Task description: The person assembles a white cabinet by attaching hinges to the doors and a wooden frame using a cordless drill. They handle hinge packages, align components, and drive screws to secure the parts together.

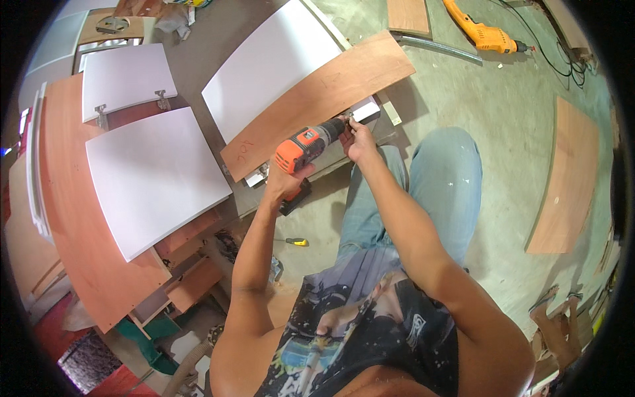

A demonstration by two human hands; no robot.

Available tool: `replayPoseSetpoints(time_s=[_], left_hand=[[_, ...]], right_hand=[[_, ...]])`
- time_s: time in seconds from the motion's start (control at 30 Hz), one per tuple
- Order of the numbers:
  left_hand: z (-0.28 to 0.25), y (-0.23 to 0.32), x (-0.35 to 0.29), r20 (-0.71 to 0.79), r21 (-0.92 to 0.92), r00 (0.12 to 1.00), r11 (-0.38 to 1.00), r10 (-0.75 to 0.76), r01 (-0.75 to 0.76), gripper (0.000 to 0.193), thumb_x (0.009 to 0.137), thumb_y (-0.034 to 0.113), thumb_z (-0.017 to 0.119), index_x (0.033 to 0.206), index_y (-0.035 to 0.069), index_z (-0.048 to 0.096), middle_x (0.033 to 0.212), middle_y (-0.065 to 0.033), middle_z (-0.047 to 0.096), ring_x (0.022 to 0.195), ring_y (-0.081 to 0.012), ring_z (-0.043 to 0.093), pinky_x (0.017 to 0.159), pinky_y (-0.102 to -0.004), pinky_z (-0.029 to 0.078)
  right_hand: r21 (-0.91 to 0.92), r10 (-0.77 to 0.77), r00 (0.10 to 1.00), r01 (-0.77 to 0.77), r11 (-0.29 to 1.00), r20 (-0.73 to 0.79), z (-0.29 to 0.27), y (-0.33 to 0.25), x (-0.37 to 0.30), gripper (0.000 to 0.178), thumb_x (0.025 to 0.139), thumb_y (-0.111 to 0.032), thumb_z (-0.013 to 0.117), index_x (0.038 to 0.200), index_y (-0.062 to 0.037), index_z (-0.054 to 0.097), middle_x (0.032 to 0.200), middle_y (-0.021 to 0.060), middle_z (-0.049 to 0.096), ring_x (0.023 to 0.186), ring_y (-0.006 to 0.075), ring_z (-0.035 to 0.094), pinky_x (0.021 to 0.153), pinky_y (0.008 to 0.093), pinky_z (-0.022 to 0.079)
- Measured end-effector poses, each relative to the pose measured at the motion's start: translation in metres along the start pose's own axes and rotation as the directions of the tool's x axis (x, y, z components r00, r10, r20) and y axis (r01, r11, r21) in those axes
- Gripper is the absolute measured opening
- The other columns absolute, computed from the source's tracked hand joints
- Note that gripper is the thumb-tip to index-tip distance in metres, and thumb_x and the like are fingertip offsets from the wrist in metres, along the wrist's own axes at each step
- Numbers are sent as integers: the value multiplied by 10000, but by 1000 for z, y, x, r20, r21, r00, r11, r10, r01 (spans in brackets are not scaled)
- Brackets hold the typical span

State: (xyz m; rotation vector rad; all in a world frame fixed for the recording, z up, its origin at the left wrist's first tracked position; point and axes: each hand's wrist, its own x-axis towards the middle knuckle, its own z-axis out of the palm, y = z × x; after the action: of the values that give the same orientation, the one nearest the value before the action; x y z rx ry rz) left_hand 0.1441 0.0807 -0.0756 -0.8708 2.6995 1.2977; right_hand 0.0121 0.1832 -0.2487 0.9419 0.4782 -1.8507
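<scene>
My left hand (284, 181) is wrapped round the grip of an orange and black cordless drill (305, 147), which points away to the right. The fingers of my right hand (359, 141) are drawn together beside the drill's chuck. A small metal piece, perhaps a hinge (348, 116), shows at those fingertips; what they pinch is too small to make out. Just beyond the drill lies a long reddish-brown board (324, 94) with handwritten marks. It rests across a white panel (268, 63). Under the board's near edge a white strip (365, 110) sticks out.
At left, white doors (159, 178) with metal hinges (163, 98) lie on a brown cabinet (73, 198). A yellow corded drill (486, 34) and metal rail (442, 49) lie far right. Another board (565, 178) is on the right floor. A yellow-handled screwdriver (297, 242) lies near my left forearm.
</scene>
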Motion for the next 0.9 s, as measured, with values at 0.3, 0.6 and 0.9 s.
replayPoseSetpoints(time_s=[0.3,0.6,0.9], left_hand=[[4,21,15,63,-143,958,947,-281,287,334,725,74,683,1053,27,650,804,-58,665,684,-147,639,648,-308,522],[4,40,38,81,12,943,946,-324,324,266,726,17,684,988,13,636,730,-24,631,586,-104,580,535,-279,486],[8,38,47,76,5,952,955,-297,297,216,734,27,685,941,14,627,683,-13,592,576,-96,558,530,-280,463]], right_hand=[[1,57,998,-57,998,8,-2,-3,7,144,996,-173,490,1015,-104,614,933,27,682,858,168,671,753,329,577],[-1,-57,998,57,998,18,-1,5,18,121,969,-89,501,1019,-69,610,932,55,676,851,180,668,786,330,587],[24,-49,997,51,998,-66,3,3,17,154,955,-44,483,1042,-45,610,985,83,687,883,206,680,754,337,603]])
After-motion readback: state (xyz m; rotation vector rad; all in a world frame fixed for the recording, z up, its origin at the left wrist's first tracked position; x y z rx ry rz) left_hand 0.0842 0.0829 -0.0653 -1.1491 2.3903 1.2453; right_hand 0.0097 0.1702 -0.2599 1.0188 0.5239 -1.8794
